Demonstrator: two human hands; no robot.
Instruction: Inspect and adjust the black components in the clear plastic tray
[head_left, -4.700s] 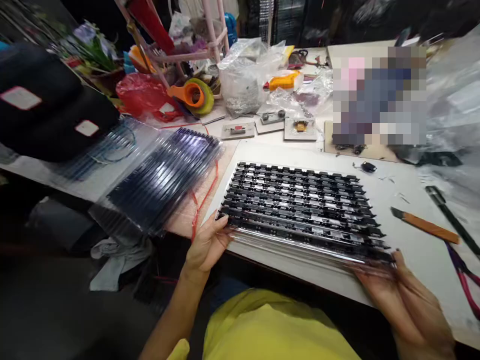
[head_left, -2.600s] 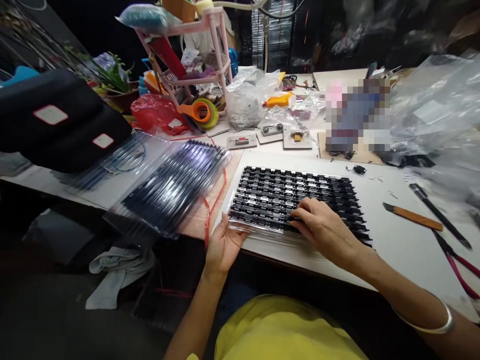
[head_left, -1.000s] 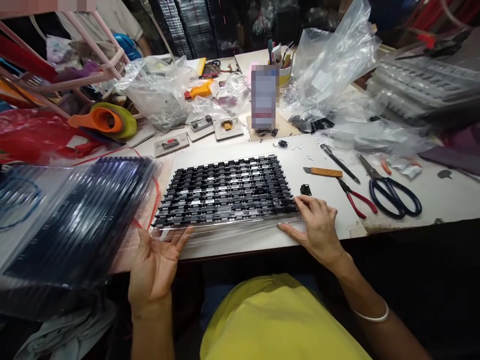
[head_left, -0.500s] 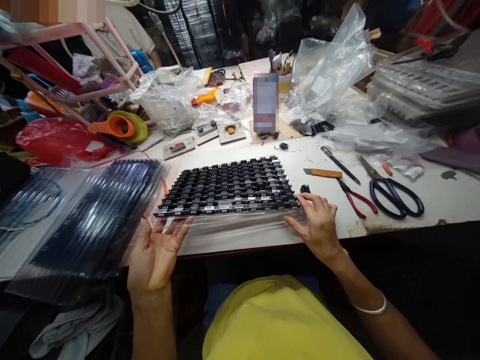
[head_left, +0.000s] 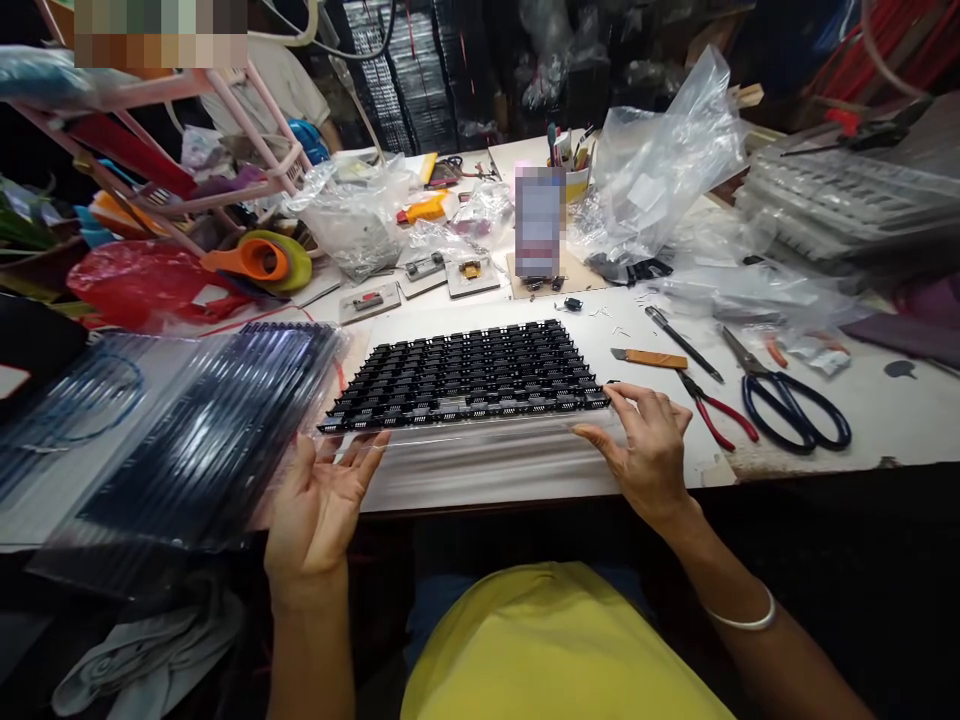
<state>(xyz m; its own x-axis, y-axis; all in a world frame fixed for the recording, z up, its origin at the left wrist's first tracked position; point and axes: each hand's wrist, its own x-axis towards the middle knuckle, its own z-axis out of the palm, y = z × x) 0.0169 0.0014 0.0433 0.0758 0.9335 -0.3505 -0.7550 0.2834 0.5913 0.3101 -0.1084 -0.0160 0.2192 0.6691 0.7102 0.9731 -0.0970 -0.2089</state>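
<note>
Both hands on the tray, front edge up close

So the left hand [head_left: 322, 505] is palm up, fingers and thumb spread, under the tray's [head_left: 469, 375] near left corner. Right hand's [head_left: 646, 445] got its fingers at the near right corner, thumb apart from them. Tray's over the table [head_left: 480, 470], full of black parts. Knife [head_left: 654, 358], pliers [head_left: 716, 408] and scissors [head_left: 784, 395] lie off to the right, phone [head_left: 539, 222] beyond.

Cannot read any text, label, brand, number or sign on anything, from upper left to lower right.
</note>
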